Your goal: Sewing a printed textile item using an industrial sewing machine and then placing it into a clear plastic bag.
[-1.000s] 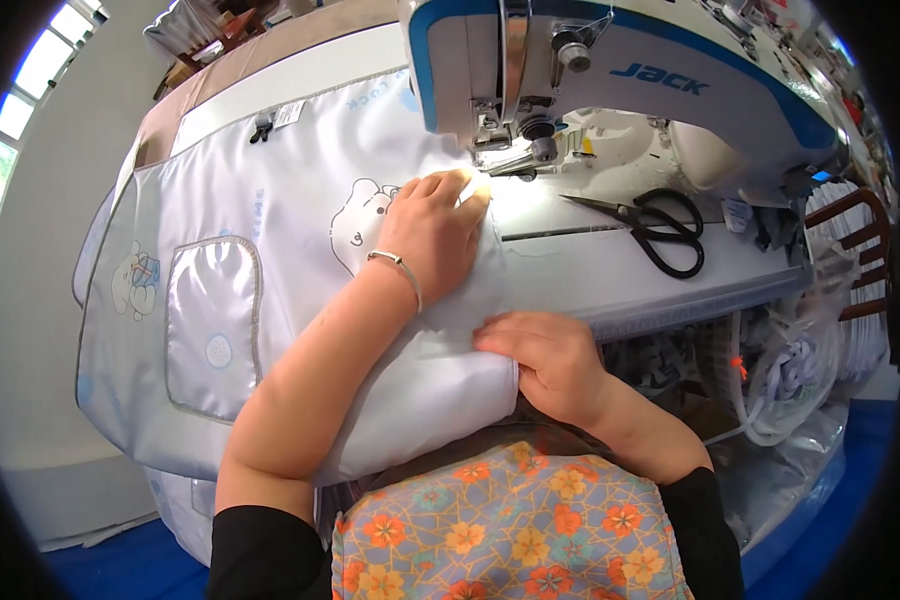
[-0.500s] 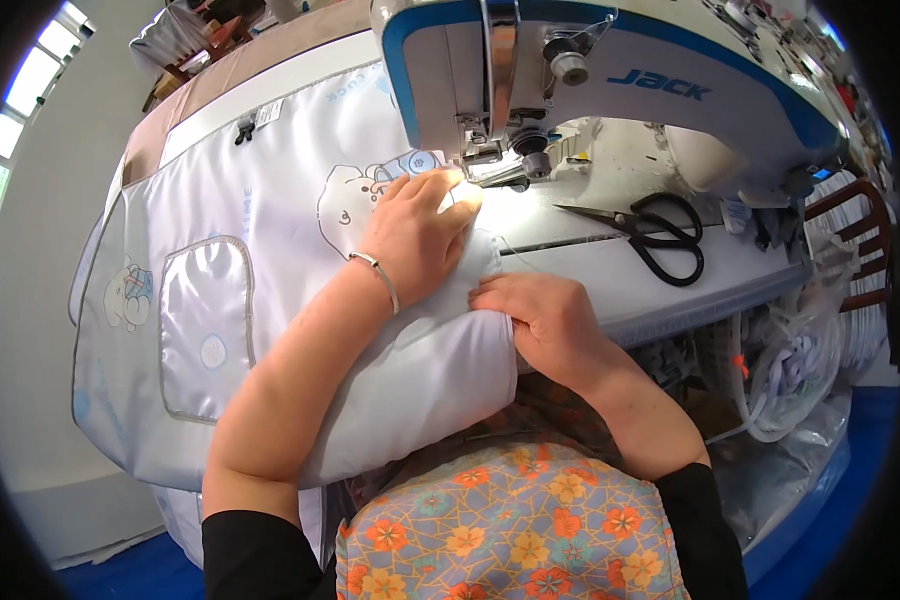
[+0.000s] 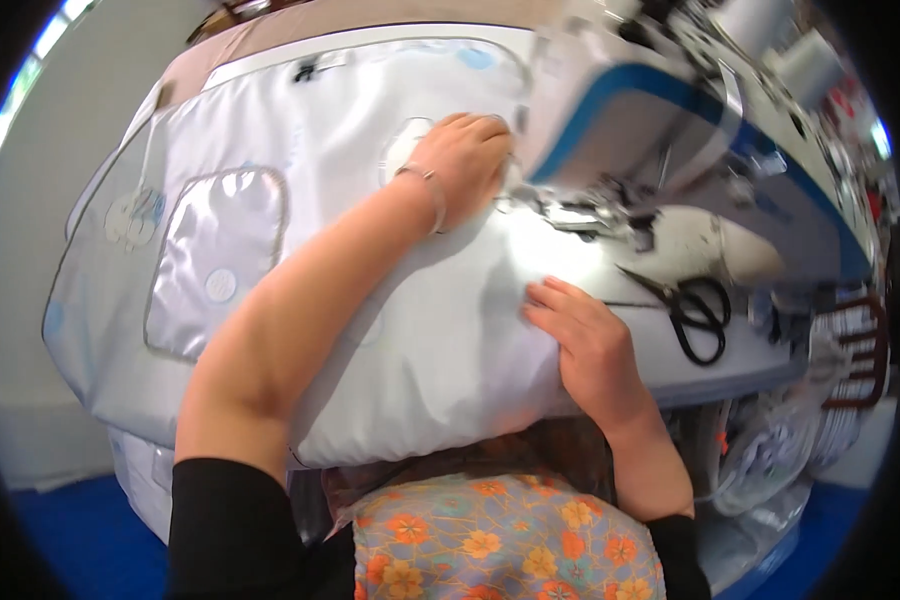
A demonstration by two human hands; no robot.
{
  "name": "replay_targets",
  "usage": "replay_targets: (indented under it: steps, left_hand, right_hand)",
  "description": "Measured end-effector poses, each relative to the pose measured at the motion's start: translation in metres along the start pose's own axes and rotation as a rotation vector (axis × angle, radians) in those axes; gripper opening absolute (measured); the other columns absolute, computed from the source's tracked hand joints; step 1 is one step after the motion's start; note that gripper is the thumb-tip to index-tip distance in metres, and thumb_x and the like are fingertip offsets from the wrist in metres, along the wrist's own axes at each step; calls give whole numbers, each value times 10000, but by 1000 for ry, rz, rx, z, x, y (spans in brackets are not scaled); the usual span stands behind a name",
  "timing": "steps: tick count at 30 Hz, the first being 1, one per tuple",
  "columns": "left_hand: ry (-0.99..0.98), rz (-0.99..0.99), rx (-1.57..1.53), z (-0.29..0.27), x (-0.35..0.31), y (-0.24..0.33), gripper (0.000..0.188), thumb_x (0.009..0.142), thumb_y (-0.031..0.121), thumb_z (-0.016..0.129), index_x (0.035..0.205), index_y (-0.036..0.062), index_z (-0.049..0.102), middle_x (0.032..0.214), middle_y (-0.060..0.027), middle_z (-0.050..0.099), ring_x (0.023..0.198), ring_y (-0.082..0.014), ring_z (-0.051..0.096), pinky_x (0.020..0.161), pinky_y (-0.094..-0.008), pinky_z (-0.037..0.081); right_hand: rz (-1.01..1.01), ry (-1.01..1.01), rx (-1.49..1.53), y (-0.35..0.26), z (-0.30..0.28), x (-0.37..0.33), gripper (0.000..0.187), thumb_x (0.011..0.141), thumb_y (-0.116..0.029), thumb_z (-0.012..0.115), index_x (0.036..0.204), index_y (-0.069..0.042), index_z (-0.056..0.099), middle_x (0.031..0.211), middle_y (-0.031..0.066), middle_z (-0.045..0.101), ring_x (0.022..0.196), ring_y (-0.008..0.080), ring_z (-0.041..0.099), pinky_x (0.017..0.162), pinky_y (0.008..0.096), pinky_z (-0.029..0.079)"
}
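A large, shiny white fabric piece (image 3: 420, 330) with dark edging, pale cartoon prints and a rounded patch (image 3: 220, 255) spreads over the left and middle of the table. Beside the sewing machine's head (image 3: 620, 130), my left hand (image 3: 460, 165) presses on the fabric with bent fingers that seem to pinch it; the fingertips are partly hidden and blurred. My right hand (image 3: 590, 345) rests at the fabric's right edge, fingers extended and lying nearly flat. Bright lamp light falls between the hands, below the needle area (image 3: 590, 215), which motion smears.
Black-handled scissors (image 3: 690, 305) lie on the table right of my right hand. A small black clip (image 3: 305, 70) sits near the fabric's far edge. Below the table's right end hang clear plastic bags (image 3: 770, 450), near a brown chair back (image 3: 860, 350).
The fabric's near part, bunched before, now lies flatter and wider. My left hand is farther forward relative to the fabric's near edge; my right fingers have loosened and straightened. The view has shifted and tilted.
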State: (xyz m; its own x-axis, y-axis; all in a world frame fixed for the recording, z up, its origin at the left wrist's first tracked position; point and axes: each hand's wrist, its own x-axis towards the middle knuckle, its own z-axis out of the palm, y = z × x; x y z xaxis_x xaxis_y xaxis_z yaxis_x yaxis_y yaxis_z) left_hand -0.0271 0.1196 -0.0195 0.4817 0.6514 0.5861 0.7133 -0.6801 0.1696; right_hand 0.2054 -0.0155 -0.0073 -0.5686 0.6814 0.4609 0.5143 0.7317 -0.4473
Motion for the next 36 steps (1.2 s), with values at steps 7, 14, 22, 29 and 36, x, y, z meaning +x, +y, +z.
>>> replay_targets:
  steps: [7, 14, 22, 29, 36]
  left_hand:
    - [-356, 212, 333, 10, 66, -72, 325, 839, 159, 624, 1162, 145, 653, 1319, -13, 605, 1312, -212, 483, 1079, -398, 364]
    - [-733, 339, 627, -9, 93, -76, 243, 820, 209, 683, 1054, 176, 741, 1074, -17, 713, 1162, -253, 567, 1051, -397, 398]
    - [-679, 320, 516, -83, 79, -45, 169, 826, 120, 637, 984, 74, 679, 945, -105, 702, 972, -322, 657, 830, -437, 549]
    - [-431, 314, 327, -139, 0, 3, 159, 871, 118, 584, 1020, 66, 580, 889, -109, 647, 836, -301, 686, 694, -412, 561]
    - [-320, 26, 128, -112, -89, 65, 111, 770, 73, 602, 878, 50, 616, 851, -90, 585, 834, -263, 634, 734, -369, 530]
  right_hand:
    - [303, 26, -53, -6, -50, -50, 332, 767, 112, 475, 1018, 32, 678, 1179, 211, 656, 1128, 316, 628, 980, 395, 476]
    - [574, -77, -423, 24, -69, -80, 494, 762, 31, 508, 1249, 0, 587, 1300, 184, 583, 1225, 350, 541, 1076, 406, 371]
    - [606, -203, -225, -1, -104, -85, 711, 660, 101, 548, 1355, -48, 535, 1065, 89, 538, 853, 191, 510, 778, 272, 464]
    - [905, -61, 185, -26, -133, -119, 801, 672, 139, 474, 1446, -63, 443, 1033, 48, 534, 874, 114, 516, 766, 209, 428]
    - [891, -82, 590, -54, -129, -119, 723, 733, 86, 597, 1424, -48, 431, 1003, 37, 570, 908, 111, 567, 842, 224, 432]
